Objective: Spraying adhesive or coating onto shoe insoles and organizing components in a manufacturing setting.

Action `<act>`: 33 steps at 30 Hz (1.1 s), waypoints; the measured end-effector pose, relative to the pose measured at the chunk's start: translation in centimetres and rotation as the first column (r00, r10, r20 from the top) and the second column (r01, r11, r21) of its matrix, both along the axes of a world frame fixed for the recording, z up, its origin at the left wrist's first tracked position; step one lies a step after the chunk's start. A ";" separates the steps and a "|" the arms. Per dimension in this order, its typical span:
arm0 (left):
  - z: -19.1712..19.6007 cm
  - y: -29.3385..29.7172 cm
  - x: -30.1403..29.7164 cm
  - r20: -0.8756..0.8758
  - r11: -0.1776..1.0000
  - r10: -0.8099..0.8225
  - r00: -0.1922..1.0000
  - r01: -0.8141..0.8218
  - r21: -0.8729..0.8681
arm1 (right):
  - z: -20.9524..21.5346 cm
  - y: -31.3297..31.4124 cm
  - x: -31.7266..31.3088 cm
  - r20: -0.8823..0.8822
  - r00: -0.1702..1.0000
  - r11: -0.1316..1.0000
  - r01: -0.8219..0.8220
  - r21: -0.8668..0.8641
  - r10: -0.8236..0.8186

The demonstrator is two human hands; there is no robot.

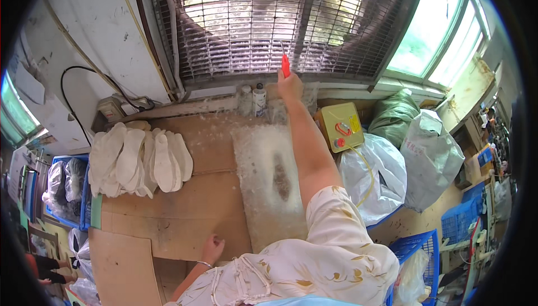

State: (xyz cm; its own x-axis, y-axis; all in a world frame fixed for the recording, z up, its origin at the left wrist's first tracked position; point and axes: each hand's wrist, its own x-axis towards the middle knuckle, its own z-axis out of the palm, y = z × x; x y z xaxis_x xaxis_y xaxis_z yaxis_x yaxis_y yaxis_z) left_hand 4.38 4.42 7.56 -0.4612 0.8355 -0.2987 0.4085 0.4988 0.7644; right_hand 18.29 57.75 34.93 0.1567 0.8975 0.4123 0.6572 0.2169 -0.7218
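Right hand (290,88): fingers clamped on red-handled, thin-shafted tool (286,65), jutting up beyond them before dark wire-mesh grille (235,43). Left hand (213,248): fingers curled above brown, flat cardboard (218,205); cannot tell whether fully closed.

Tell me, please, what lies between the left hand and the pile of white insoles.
In the head view, only brown cardboard lies between the left hand and white insoles.

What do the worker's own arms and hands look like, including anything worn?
The right hand and left hand wear no gloves. A loose cream fabric sleeve with golden-brown leaf print partly covers the right arm; a thin silvery bracelet circles the left wrist.
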 end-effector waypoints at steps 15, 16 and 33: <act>-0.5 2.9 4.9 -0.018 0.981 -0.163 0.986 0.160 -0.111 | -0.9 0.5 0.9 0.194 0.968 0.987 -0.162 -0.009 0.161; 0.0 2.7 5.1 -0.014 0.983 -0.148 0.989 0.145 -0.116 | 1.6 -0.2 0.1 0.184 0.967 0.981 -0.189 0.051 0.176; -2.0 2.5 5.7 0.039 0.984 -0.093 0.995 0.097 -0.147 | -2.4 -6.0 -7.2 0.129 0.900 0.897 -0.382 -0.224 0.416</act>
State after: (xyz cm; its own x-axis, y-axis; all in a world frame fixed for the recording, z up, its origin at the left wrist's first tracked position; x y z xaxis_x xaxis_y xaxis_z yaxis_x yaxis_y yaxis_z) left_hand 10.07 6.93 5.52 -0.3701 0.8204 -0.4358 0.4364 0.5677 0.6980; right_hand 11.12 51.76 32.53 -0.2880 0.9326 0.2175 0.6598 0.3579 -0.6607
